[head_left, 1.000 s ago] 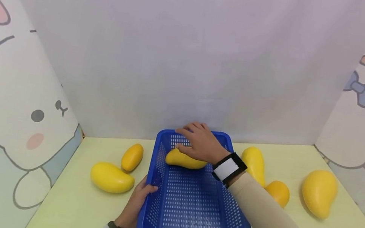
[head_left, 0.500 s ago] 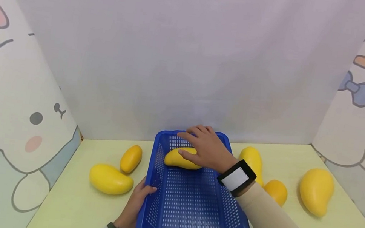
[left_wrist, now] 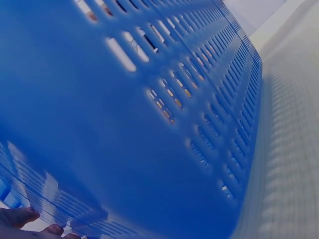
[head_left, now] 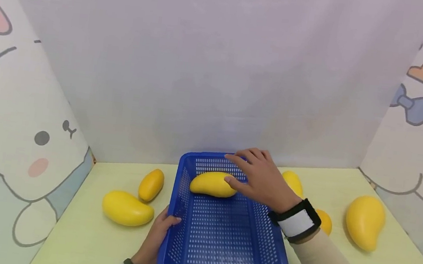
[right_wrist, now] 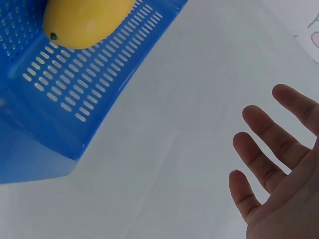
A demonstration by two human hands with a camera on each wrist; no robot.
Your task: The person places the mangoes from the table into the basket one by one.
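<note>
A blue perforated plastic basket (head_left: 222,239) stands in the middle of the table in the head view. Inside it, toward the back, lies a yellow mango (head_left: 211,184), whose stem end shows in the right wrist view. My left hand (head_left: 157,235) grips the basket's left rim, thumb over the edge; the other fingers are mostly hidden behind the wall. Over the basket's back right corner is my right hand (head_left: 261,177), fingers spread and holding nothing. In the right wrist view the fingertips (right_wrist: 246,144) appear apart from both basket and mango.
Left of the basket lie a yellow mango (head_left: 127,208) and a smaller orange-yellow one (head_left: 151,185). To the right are a partly covered yellow mango (head_left: 293,182), an orange fruit (head_left: 325,221) behind the wrist, and a large mango (head_left: 364,222). A pale wall (head_left: 217,84) rises behind.
My right hand has moved rightward away from the mango in the basket, uncovering more of it. The left hand keeps its grip on the rim, and the basket stays in place.
</note>
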